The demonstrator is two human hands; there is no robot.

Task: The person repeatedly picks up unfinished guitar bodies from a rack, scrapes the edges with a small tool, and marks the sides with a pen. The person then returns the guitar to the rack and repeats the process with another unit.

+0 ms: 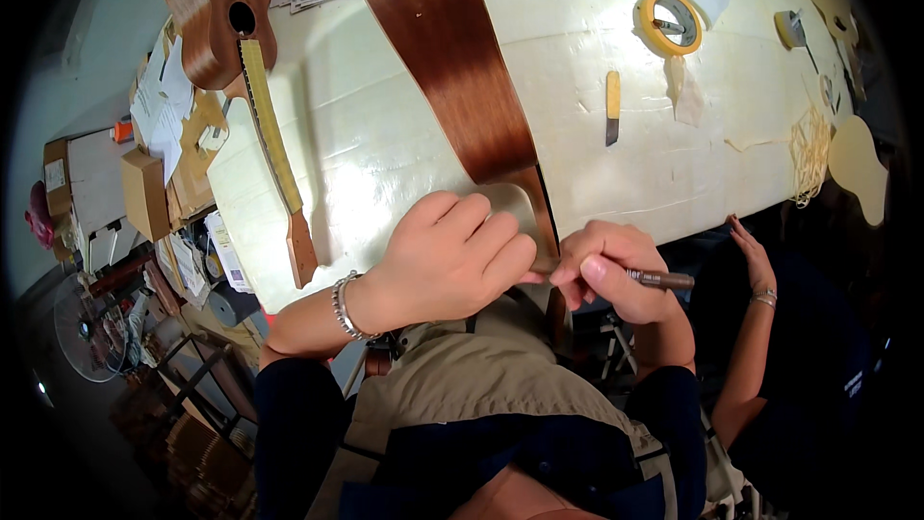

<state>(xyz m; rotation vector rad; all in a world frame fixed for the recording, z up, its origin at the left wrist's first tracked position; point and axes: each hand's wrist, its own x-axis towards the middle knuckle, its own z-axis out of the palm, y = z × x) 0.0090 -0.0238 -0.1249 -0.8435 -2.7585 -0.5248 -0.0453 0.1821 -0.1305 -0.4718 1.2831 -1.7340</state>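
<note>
A brown wooden ukulele (452,67) lies with its side facing up, its neck (546,221) running toward my body. My left hand (457,255), a beaded bracelet at its wrist, is closed at the neck. The hand hides most of its own fingertips. Held in my right hand (616,270) is a slim brown marker pen (664,279), its rear end sticking out to the right. The pen's tip is hidden by my fingers, which are close against the neck, just right of my left fingertips.
Another ukulele (217,10) with a taped fretboard lies on the table (385,135) at left. Beyond my right hand are a small flat blade (612,111), a yellow tape roll (643,24) and a bundle of pale strips (808,159). A person's arm (751,327) touches the table edge at right.
</note>
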